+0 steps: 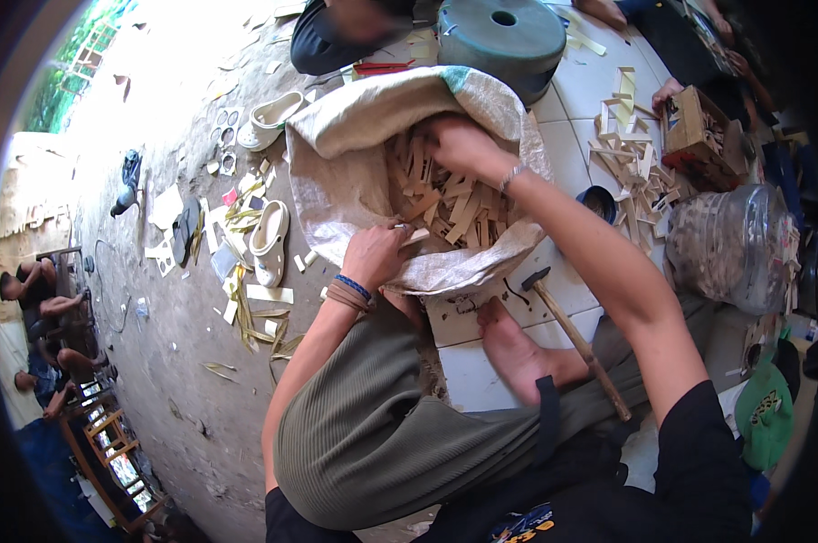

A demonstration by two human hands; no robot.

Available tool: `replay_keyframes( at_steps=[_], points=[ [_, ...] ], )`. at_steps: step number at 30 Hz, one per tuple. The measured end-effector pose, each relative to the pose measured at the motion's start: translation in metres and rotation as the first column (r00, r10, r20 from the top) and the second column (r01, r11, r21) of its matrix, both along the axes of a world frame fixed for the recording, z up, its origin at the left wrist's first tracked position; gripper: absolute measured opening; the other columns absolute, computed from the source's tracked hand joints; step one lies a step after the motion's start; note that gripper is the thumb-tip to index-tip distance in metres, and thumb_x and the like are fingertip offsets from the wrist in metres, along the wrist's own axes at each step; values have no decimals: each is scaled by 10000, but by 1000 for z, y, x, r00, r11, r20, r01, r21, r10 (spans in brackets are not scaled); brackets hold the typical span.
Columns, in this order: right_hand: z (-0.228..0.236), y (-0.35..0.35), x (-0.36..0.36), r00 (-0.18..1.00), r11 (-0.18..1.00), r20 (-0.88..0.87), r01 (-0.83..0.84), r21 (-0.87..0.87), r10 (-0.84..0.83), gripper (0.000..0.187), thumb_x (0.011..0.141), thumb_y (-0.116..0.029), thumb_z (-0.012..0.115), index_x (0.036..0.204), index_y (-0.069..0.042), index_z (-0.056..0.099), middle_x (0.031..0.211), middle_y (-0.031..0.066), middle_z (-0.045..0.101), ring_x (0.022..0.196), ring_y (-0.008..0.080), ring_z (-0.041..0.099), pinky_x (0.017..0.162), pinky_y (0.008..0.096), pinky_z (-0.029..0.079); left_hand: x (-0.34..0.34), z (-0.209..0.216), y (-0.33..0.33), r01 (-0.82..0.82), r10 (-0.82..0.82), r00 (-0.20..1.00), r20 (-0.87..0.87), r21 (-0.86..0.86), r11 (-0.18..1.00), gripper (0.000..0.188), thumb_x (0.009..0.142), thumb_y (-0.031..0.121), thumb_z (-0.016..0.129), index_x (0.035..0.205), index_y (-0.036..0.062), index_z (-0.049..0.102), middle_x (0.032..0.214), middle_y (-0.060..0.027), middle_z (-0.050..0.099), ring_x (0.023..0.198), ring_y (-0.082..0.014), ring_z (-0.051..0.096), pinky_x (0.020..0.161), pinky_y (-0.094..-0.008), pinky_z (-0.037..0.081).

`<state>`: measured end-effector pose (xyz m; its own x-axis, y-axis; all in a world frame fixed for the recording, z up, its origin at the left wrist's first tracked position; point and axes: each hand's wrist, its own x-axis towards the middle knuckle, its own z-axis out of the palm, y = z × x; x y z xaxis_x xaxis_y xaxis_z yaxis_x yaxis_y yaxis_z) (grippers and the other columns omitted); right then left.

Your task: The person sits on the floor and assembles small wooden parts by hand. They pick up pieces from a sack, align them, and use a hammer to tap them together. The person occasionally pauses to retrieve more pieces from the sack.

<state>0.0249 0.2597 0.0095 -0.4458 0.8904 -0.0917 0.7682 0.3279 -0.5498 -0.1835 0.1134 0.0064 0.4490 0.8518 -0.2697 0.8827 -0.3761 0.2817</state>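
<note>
A white woven sack (332, 195) with a rolled-down rim stands open in front of me, holding many thin wooden strips (468, 213). My right hand (459, 145) reaches into its far side, over the strips; the fingertips are hidden, so I cannot tell whether it grips anything. At the near left rim, my left hand (377, 253) is closed with a short pale wooden piece (415, 237) at its fingers. A hammer (576, 344) with a wooden handle lies by my bare foot (513, 353), to the right of the sack.
White clogs (269, 240) and scattered offcuts lie on the ground at left. Small wooden frames (631, 145) are heaped on the tiles at right, near a wooden box (699, 136) and a clear plastic jar (730, 244). A green round container (499, 41) stands beyond the sack. Other people sit around.
</note>
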Motion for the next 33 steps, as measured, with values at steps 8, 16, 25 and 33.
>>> replay_keyframes(
  at_steps=[8,16,25,33],
  points=[
    [-70,-90,-10,923,803,18,-345,486,385,318,944,-221,593,1211,-59,654,1210,147,665,1020,356,692,1079,465,448,-30,-5,-23,-358,364,702,612,-140,923,297,963,217,774,1199,39,746,985,-123,772,845,-165,708,799,-314,559],
    [-95,-86,-35,966,935,143,-246,254,215,260,916,-121,557,1044,-131,784,1348,150,597,977,304,714,1105,522,399,-69,61,-38,-441,540,523,659,-333,834,293,1036,216,702,1252,18,714,1038,-66,765,990,-115,690,884,-289,534],
    [43,-135,38,747,947,-664,-186,-260,-36,243,1061,-244,613,1127,-32,712,1046,120,759,1007,254,733,933,381,531,-55,222,-68,-390,459,550,698,-271,880,410,1146,301,480,1310,-10,691,813,66,503,710,-20,413,632,-205,338],
    [85,-217,169,672,843,-677,-144,-518,-302,301,1096,-246,580,1288,-20,628,983,19,714,903,87,653,780,262,517,37,332,-124,-196,171,899,404,22,980,546,1049,457,562,1302,-2,714,686,-64,537,626,-152,529,602,-314,414]
  ],
)
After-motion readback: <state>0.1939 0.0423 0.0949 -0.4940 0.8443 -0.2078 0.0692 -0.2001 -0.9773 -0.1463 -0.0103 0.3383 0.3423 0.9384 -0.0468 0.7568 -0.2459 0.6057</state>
